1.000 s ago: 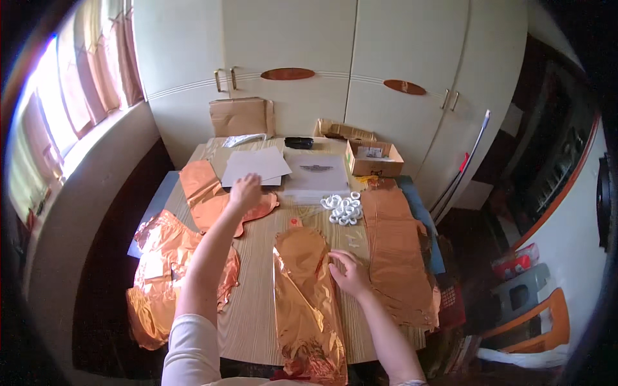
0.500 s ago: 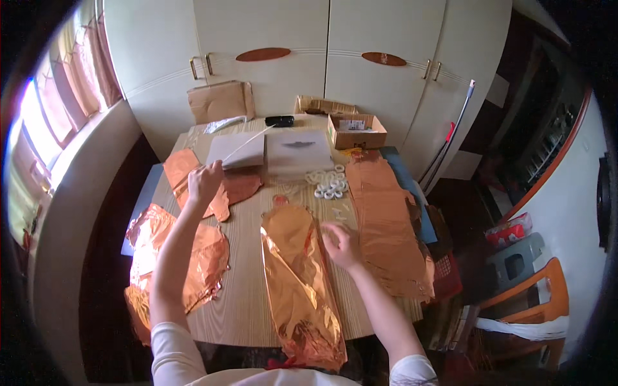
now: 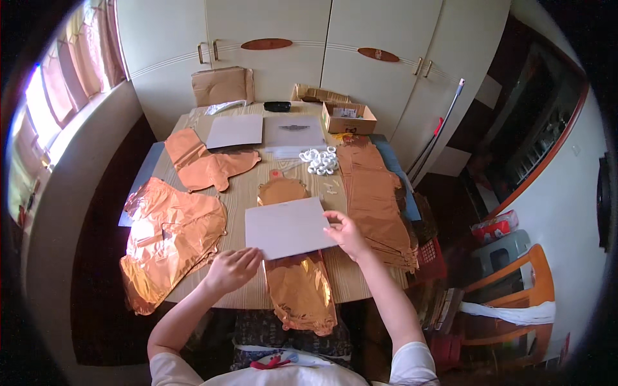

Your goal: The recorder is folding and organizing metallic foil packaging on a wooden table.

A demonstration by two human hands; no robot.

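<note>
Here, white card [image 3: 290,226] between hands, atop balloon [image 3: 297,283]

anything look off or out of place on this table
Nothing looks damaged or spilled. The copper foil balloon under the grey card sheet hangs over the wooden table's near edge. The card lies slightly askew, held by the left hand and right hand.

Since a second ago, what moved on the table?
The left hand left the foil pieces at the far left and came back to the near edge. A white card sheet now lies across the copper foil balloon, held by both hands; the right hand pinches its right edge. The foil stacks, white rings and cardboard box lie as before.
</note>
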